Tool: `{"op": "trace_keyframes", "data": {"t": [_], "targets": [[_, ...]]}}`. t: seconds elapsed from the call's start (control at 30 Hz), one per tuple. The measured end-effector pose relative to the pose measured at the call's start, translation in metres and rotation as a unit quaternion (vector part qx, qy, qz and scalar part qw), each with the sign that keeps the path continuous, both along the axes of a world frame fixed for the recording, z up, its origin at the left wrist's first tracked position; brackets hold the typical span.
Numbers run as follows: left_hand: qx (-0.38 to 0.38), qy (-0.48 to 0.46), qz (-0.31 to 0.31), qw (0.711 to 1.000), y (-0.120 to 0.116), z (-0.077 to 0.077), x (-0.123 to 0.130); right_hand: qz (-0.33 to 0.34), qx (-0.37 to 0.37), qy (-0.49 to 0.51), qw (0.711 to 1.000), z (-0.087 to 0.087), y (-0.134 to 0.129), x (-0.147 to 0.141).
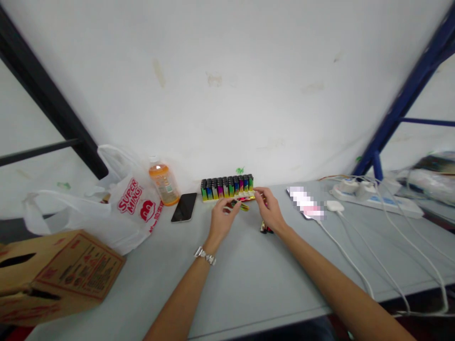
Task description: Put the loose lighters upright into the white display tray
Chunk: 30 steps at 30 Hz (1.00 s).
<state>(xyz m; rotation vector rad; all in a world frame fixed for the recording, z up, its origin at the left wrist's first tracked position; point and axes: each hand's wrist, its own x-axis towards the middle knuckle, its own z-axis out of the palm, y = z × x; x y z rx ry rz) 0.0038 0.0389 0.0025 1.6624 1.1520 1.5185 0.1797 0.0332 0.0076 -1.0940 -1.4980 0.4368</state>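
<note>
Rows of upright lighters (227, 187) with black tops and coloured bodies stand in a block against the wall. In front of the block, my left hand (223, 215) is closed on a yellow-green lighter (244, 207), which sticks out to the right of the fingertips. At the block's right front corner, my right hand (269, 207) has its thumb and index finger close together at the edge of the tray (249, 194); what they pinch is too small to make out. A few loose lighters (264, 228) lie on the table below my right hand, partly hidden by it.
A black phone (184, 208), an orange bottle (164, 182), a white plastic bag (131, 213) and a cardboard box (64, 274) are on the left. To the right are a lit phone (304, 202), a white charger (334, 206), cables and a power strip (380, 201).
</note>
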Motion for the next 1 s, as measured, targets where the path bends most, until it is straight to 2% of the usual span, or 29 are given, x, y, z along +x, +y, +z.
{"op": "trace_keyframes", "data": {"t": [0.1, 0.23, 0.33, 0.43, 0.5, 0.63, 0.8, 0.87, 1.0], "targets": [[-0.027, -0.085, -0.007, 0.996, -0.005, 0.002, 0.008, -0.002, -0.017, 0.028, 0.999, -0.001, -0.004, -0.001], [-0.046, -0.161, -0.066, 0.984, -0.014, 0.005, 0.017, 0.014, -0.033, 0.041, 0.999, -0.004, -0.006, -0.004], [-0.080, -0.178, -0.113, 0.974, -0.020, 0.007, 0.021, 0.039, -0.030, 0.045, 0.998, -0.007, -0.005, -0.006], [-0.101, -0.151, -0.132, 0.974, -0.024, 0.007, 0.022, 0.057, -0.022, 0.042, 0.997, -0.010, -0.005, -0.007], [-0.097, -0.118, -0.119, 0.981, -0.025, 0.007, 0.022, 0.066, -0.021, 0.036, 0.997, -0.012, -0.004, -0.008], [-0.080, -0.052, -0.030, 0.995, -0.023, 0.005, 0.023, 0.071, -0.030, 0.038, 0.996, -0.014, -0.004, -0.008], [-0.073, -0.032, 0.049, 0.996, -0.023, 0.005, 0.025, 0.079, -0.048, 0.055, 0.994, -0.015, -0.004, -0.008], [-0.068, -0.033, 0.042, 0.996, -0.024, 0.006, 0.025, 0.080, -0.052, 0.058, 0.994, -0.015, -0.004, -0.008], [-0.065, -0.062, -0.020, 0.996, -0.029, 0.008, 0.023, 0.083, -0.053, 0.059, 0.993, -0.016, -0.004, -0.008]]}}
